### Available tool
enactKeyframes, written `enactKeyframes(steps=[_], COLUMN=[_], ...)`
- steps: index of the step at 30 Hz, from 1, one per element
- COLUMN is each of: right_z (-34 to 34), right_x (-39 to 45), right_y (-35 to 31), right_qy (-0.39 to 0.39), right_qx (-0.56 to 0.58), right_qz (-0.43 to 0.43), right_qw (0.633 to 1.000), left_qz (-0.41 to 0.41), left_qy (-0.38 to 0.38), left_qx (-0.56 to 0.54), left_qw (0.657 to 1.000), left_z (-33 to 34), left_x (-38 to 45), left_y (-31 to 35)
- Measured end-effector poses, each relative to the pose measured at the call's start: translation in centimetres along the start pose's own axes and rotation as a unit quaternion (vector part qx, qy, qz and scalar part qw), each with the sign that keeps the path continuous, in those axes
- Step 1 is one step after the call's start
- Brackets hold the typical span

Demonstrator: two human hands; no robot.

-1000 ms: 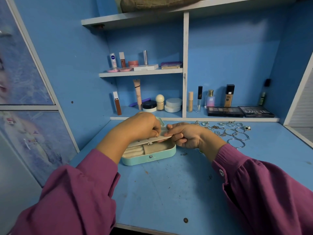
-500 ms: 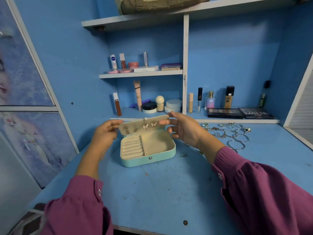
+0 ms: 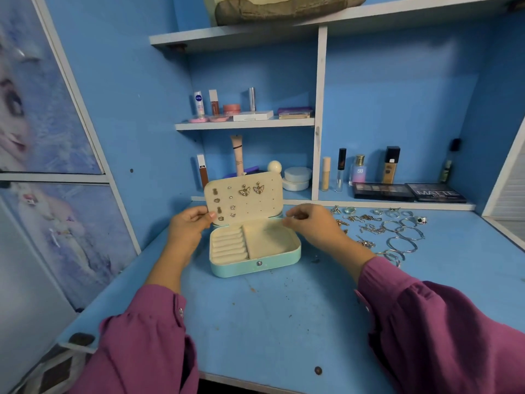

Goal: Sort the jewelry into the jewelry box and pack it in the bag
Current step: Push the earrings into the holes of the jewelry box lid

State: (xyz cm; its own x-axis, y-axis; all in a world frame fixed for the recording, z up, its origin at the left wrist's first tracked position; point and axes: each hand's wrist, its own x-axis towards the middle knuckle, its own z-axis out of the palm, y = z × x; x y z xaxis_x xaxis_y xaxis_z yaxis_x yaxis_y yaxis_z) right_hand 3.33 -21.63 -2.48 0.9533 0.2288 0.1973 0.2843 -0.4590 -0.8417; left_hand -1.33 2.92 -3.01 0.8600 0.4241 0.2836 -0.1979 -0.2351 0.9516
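Observation:
A mint-green jewelry box [image 3: 255, 265] stands open on the blue desk, with cream ring rolls at its left and a bare compartment at its right. Its cream earring panel [image 3: 255, 206] stands upright with several earrings pinned on it, two of them butterfly-shaped. My left hand [image 3: 189, 227] pinches the panel's lower left corner. My right hand [image 3: 309, 223] hovers at the box's right rear corner, fingers curled, holding nothing I can see. Loose jewelry [image 3: 369, 226], with rings, chains and silver bangles [image 3: 403, 240], lies on the desk to the right. A brown-green bag [image 3: 284, 7] rests on the top shelf.
Shelves behind the box carry cosmetics: tubes, jars, bottles and two eyeshadow palettes [image 3: 409, 191]. A shelf divider [image 3: 319, 115] rises just behind the box. A picture-covered cabinet door [image 3: 51, 137] closes off the left side. The desk's front edge [image 3: 255, 382] is near my sleeves.
The panel lay low over the box under both hands a second ago; it now stands upright. My left hand moved to its lower left corner, and my right hand came off it.

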Motion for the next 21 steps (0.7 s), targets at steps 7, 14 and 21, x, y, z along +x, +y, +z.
enactKeyframes(steps=[7, 14, 21], right_z=[-0.6, -2.5, -7.6], right_x=[-0.7, -1.5, -2.3], right_y=[-0.2, -0.5, 0.4], right_qy=[-0.04, -0.113, -0.113], right_qx=[-0.093, -0.083, -0.092], right_qz=[-0.017, -0.009, 0.01], right_qw=[0.995, 0.99, 0.989], left_qz=[-0.028, -0.049, -0.047], left_qy=[-0.041, -0.054, -0.053], left_qx=[0.011, 0.002, 0.023], left_qw=[0.999, 0.997, 0.997], left_z=[-0.2, -0.1, 0.1], left_x=[0.2, -0.2, -0.2], left_y=[-0.7, -0.7, -0.9])
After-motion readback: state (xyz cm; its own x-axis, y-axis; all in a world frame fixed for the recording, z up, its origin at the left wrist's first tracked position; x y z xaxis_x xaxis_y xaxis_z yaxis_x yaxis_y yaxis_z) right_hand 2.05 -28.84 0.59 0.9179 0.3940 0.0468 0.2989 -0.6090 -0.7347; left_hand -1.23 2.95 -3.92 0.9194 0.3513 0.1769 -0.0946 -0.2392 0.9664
